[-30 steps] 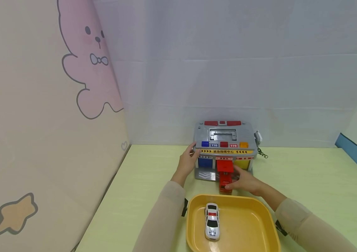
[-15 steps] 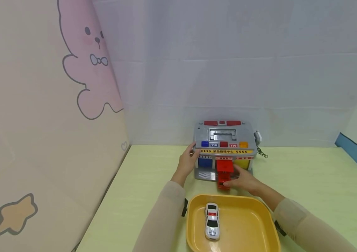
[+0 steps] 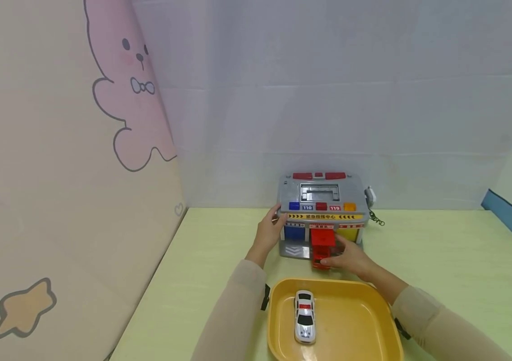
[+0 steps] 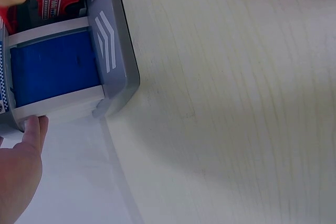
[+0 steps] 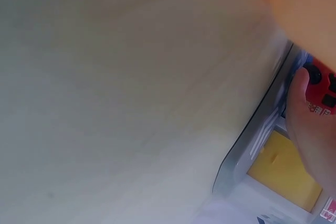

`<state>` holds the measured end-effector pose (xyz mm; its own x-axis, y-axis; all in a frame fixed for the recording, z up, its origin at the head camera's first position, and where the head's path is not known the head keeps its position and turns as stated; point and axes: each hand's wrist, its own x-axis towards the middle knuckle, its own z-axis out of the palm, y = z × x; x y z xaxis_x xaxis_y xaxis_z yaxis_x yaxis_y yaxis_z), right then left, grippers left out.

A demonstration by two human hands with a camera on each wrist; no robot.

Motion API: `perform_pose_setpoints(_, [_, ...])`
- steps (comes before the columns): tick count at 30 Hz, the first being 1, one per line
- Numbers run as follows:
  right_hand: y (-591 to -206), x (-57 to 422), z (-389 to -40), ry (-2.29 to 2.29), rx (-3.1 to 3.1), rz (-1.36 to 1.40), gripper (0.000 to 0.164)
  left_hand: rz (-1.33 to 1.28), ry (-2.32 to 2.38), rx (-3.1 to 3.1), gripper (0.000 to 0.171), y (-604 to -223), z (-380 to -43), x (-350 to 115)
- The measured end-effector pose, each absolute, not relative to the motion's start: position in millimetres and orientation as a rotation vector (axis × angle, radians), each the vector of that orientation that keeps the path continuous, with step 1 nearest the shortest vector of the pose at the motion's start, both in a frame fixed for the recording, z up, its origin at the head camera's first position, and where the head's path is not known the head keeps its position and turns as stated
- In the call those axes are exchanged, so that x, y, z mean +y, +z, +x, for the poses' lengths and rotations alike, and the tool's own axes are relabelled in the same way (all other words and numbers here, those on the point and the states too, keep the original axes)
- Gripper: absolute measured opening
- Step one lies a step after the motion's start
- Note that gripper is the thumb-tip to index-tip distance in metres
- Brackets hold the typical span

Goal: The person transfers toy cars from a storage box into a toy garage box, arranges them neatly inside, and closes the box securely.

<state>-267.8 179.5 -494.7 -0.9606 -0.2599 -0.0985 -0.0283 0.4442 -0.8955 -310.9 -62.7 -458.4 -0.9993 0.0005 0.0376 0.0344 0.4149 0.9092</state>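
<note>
My right hand [image 3: 349, 258] pinches a red toy fire truck [image 3: 320, 262], whose rear part is inside the middle bay under the raised red door [image 3: 323, 237]. In the right wrist view, the thumb lies against the truck [image 5: 321, 90] near a black wheel. My left hand [image 3: 268, 233] rests on the left side of the grey toy emergency station [image 3: 287, 190]. Extended fingers [image 4: 34, 129] touch its side wall in the left wrist view. Its blue door [image 3: 294, 233] and yellow door [image 3: 347, 235] are down.
In front of the station stands a yellow tray [image 3: 350, 321] with a white toy police car [image 3: 304, 317] in it. A white handset [image 3: 370, 195] with a coiled cord hangs on the station's right side. A curtain [image 3: 237, 125] rises behind.
The fire truck has moved back a little, deeper into the middle bay, with my right hand on it. My left hand has stayed against the station.
</note>
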Motion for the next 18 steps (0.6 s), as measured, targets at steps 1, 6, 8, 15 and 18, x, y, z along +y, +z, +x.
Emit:
perform_pose_setpoints(1, [-494.4,179.6,-267.6,-1.524,2.475,-0.249,0.099,-0.033,-1.682,-2.616,0.053,-458.3,-310.9,-62.7])
perform_pose_setpoints(6, [-492.9,178.3,-265.8,-1.554,2.452,-0.236,0.097,-0.034,-1.679,-2.616,0.053,-457.4,-310.2,-63.5])
perform_pose_setpoints(8, [-492.2,177.7,-265.1,-1.609,2.417,-0.222,0.093,-0.032,-1.676,-2.617,0.053,-456.9,-310.3,-63.5])
perform_pose_setpoints(15, [-490.6,176.5,-263.8,-1.695,2.335,-0.15,0.079,-0.023,-1.67,-2.624,0.053,-456.4,-310.2,-63.0])
perform_pose_setpoints(18, [-492.5,176.0,-264.4,-1.677,2.338,-0.105,0.075,-0.015,-1.672,-2.625,0.053,-456.9,-310.3,-62.6])
